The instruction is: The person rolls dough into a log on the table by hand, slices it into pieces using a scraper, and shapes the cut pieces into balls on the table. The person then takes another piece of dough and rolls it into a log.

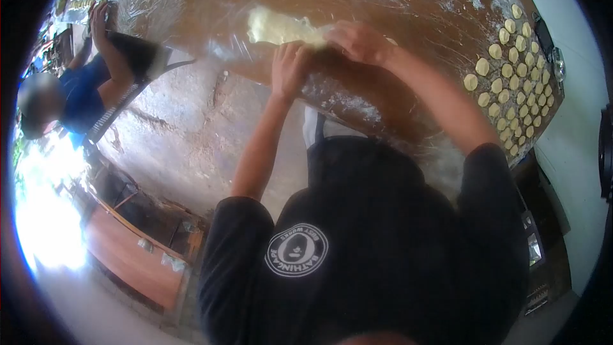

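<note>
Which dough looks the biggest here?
The irregular pale dough sheet by the left hand and right hand; it spreads far wider than the small dough rounds at right.

Single head view; camera on your head, facing forward and steeply down. Your torso (383, 230) nearest, lower centre; left hand (288, 67) and right hand (361, 41) farther, upper centre, at table (383, 0). Wide, curved coverage; corners dark.

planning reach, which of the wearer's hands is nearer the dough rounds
Right: the right hand is left of the dough rounds, across the tabletop; the left hand is farther left.
</note>
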Tool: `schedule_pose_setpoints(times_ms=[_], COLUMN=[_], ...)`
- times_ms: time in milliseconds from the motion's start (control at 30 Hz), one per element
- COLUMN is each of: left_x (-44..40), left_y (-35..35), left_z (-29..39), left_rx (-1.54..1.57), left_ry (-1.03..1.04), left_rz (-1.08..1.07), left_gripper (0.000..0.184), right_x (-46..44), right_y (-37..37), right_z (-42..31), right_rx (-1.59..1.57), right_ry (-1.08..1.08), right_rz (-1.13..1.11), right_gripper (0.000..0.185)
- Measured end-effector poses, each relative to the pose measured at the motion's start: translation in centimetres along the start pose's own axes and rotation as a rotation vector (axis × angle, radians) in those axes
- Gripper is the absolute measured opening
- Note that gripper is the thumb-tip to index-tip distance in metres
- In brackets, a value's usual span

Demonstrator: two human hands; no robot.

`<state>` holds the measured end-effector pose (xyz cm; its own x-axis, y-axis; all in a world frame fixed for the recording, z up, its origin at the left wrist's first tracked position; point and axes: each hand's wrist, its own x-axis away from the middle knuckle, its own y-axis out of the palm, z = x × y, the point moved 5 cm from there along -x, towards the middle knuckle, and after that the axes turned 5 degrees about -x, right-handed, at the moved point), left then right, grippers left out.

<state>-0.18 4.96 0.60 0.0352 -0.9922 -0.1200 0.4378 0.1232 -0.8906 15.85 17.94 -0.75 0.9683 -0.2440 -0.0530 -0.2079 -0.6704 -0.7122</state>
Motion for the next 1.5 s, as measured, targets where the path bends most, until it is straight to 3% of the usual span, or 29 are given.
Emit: schedule_pose_setpoints(times_ms=[67,167,267,367,467,567,667,767,867,967,1067,1167,1267,1367,1500], left_x=[-0.4,-1.1,-0.7,-1.4,-2.2,-1.0,-0.2,-0.4,-0.3,-0.1,-0.6,-0.5,-0.6,-1.4,-1.6], left_y=[-1.0,-1.5,-0.6,-1.5,-2.4,-1.6,-1.8,-2.6,-1.8,-1.2,-1.6,-1.6,-1.5,-2.4,-2.6], left_z=[0.6,2.1,0.0,0.1,0.7,-0.1,-0.2,-0.1,-0.6,-0.7,0.0,-0.5,-1.1,-0.9,-0.8], left_rx=[-0.039,0.080,0.063,0.037,0.040,0.084,0.168,0.089,0.186,0.117,0.068,0.070,0.060,0.010,0.049], left_ry=[-0.020,-0.091,-0.033,0.011,-0.019,-0.023,-0.017,-0.273,-0.219,-0.084,-0.091,-0.087,-0.086,-0.080,-0.088], left_rz=[0.044,0.033,0.088,0.027,0.004,-0.048,-0.118,0.099,0.164,0.117,0.070,0.047,0.039,0.089,0.041], left_gripper=[0.038,0.031,0.029,0.031,0.030,0.030,0.032,0.037,0.042,0.039,0.036,0.035,0.036,0.036,0.034], right_x=[-0.3,0.1,-0.4,-0.7,-1.5,-1.3,-0.9,-1.9,-2.2,-2.5,-2.6,-2.4,-2.5,-3.2,-3.3], right_y=[-1.5,-3.5,-0.9,-1.1,-2.9,-0.8,-1.5,-0.3,-2.4,-3.7,-2.0,-0.5,-0.4,-2.1,-1.2], right_z=[-1.6,-3.3,-0.8,-0.7,-2.7,-1.0,-1.7,-0.3,-2.0,-3.4,-2.5,-1.4,-0.9,-2.6,-1.4], right_rx=[0.162,0.230,0.090,0.102,0.142,0.033,-0.171,-0.085,0.199,0.164,0.065,0.018,-0.052,0.015,-0.002], right_ry=[-0.102,-0.161,-0.144,-0.102,-0.205,-0.127,-0.152,-0.010,-0.108,-0.152,-0.226,-0.132,-0.081,-0.190,-0.107], right_rz=[0.131,0.350,0.148,0.096,0.316,0.135,0.252,0.002,0.272,0.353,0.223,0.145,0.137,0.286,0.147], right_gripper=[0.038,0.036,0.037,0.034,0.030,0.030,0.032,0.033,0.035,0.035,0.033,0.032,0.030,0.029,0.028])
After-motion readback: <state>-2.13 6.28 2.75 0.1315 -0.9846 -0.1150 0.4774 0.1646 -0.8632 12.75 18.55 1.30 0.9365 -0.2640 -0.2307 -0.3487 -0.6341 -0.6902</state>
